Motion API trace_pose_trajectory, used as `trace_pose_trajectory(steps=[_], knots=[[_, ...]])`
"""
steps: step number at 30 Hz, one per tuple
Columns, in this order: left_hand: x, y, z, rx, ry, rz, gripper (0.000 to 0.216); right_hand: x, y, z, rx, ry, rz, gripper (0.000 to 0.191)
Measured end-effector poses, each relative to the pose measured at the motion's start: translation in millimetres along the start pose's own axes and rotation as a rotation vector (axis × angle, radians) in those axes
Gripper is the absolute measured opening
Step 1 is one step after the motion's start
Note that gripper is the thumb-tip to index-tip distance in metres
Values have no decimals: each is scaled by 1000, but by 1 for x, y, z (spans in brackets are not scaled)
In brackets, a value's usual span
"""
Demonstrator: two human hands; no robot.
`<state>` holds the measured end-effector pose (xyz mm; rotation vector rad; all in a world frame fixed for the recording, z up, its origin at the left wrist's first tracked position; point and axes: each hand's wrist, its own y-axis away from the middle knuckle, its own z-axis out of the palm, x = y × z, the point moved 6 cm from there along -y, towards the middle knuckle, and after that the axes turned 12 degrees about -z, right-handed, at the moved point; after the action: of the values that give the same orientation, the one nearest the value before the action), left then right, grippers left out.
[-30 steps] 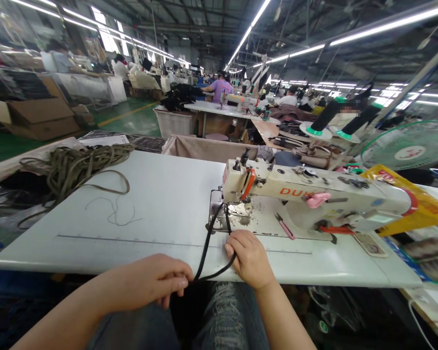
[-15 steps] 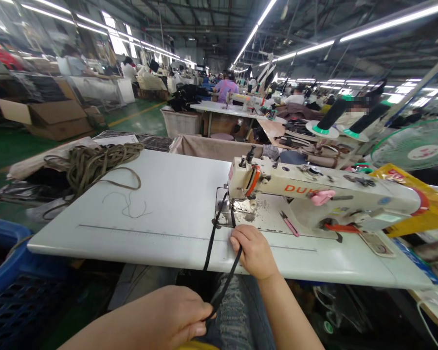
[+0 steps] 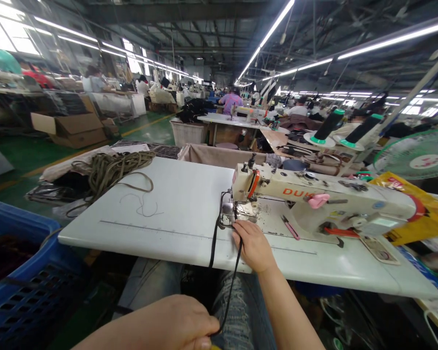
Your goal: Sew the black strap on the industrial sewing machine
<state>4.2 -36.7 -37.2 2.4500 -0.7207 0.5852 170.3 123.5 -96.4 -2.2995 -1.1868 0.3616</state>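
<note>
Black narrow strap [image 3: 237, 272] hangs taut, pinched by both hands: left [image 3: 175, 323], right [image 3: 253, 245].

White counter [image 3: 175, 204], long and flat, marked with a thin ruled line near the front edge. Bolted on at the right: cream sewing machine [image 3: 314, 199] with orange lettering, its metal plate dusty. Pink snips [image 3: 290, 227] lying on that plate just beside the machine's base. At the far left corner, heap of olive cord [image 3: 109, 167], one loop trailing out across the surface. Nearby, a loose curl of thin thread [image 3: 142, 206]. Black strap [image 3: 214, 238] running from under the needle over the front edge. Yellow packet [image 3: 419, 214] resting at the far right end.
</note>
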Motion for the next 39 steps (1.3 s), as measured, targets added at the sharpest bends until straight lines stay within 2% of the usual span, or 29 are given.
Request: trace_pose_trajectory(steps=[5, 10, 19, 29, 39], knots=[[13, 5, 6, -24, -21, 73, 13, 2, -1, 2, -20, 33, 0, 30], [18, 12, 7, -46, 11, 60, 15, -1, 0, -2, 5, 60, -15, 29], [25, 26, 20, 7, 15, 104, 22, -5, -3, -6, 28, 30, -50, 31], [47, 40, 34, -117, -33, 117, 26, -1, 1, 3, -1, -38, -38, 33], [57, 35, 42, -125, -74, 165, 21, -1, 2, 1, 10, -39, -23, 35]])
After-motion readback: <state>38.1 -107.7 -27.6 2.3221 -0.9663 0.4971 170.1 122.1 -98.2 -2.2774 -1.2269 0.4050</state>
